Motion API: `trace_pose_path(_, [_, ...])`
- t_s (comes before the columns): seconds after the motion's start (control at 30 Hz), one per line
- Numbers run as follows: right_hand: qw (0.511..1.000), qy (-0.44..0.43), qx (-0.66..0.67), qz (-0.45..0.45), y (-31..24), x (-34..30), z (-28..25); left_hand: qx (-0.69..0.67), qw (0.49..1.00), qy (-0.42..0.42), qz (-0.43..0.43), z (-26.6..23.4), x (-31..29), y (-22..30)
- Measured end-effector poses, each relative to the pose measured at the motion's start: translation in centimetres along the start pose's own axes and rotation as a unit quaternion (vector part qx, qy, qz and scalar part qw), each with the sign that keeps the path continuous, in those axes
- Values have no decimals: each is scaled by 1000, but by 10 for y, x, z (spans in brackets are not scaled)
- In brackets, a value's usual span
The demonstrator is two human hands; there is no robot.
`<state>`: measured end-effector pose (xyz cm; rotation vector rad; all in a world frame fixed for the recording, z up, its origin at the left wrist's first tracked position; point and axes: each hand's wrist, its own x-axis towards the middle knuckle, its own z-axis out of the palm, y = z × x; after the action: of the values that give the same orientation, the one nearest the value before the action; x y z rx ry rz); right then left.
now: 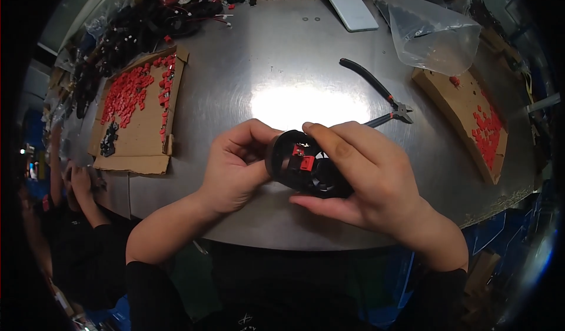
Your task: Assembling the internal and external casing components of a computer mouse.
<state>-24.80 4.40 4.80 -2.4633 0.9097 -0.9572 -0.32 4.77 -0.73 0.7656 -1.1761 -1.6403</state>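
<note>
Work at a metal counter [229, 83], read from left to right. At far left, a co-worker's hand [80, 181] lies beyond the left cardboard tray [132, 165], which holds many red pieces [125, 98] and a small cluster of black pieces [109, 138]. The left grip [232, 172] closes on the left edge of a black round housing [287, 178], its fingertips hidden behind the rim. The housing is held above the counter's near part, between the 2 grips, its opening tilted toward the viewer; a red part [306, 164] sits inside. Good handling here probably calls for a steady left hold, light pressure on the rim, and an opening angled so that the red part stays visible. The right grip [376, 175] spans the housing's right side, with 1 digit above and 1 below; keeping both clear of the opening seems wise. Beyond it lie cutting pliers [391, 99], then the right cardboard tray [438, 98] with more red pieces.
</note>
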Motion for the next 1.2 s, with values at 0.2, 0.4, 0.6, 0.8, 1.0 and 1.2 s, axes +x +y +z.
trace_pose_path(0.2, [1000, 8, 9, -19, 1, 0, 0, 49, 998, -5, 33, 4, -1, 8])
trace_pose_path(0.4, [1000, -4, 2, -12, -2, -1, -4, -51, 998, -15, -37, 1, -2, 7])
trace_pose_path(0.6, [999, -26, -45, 8, -5, -2, -2, -150, 985, -66, -46, 1, 1, 8])
trace_pose_path(0.8, [996, -41, -74, 35, -7, -2, 0, -124, 987, -50, -86, 4, 4, 9])
trace_pose_path(1.0, [992, -50, -118, 16, 3, 3, 4, -119, 986, -9, -119, 5, 10, 6])
trace_pose_path(1.2, [997, -2, -82, -9, 4, 5, 8, -160, 980, -21, -118, 4, 9, 5])
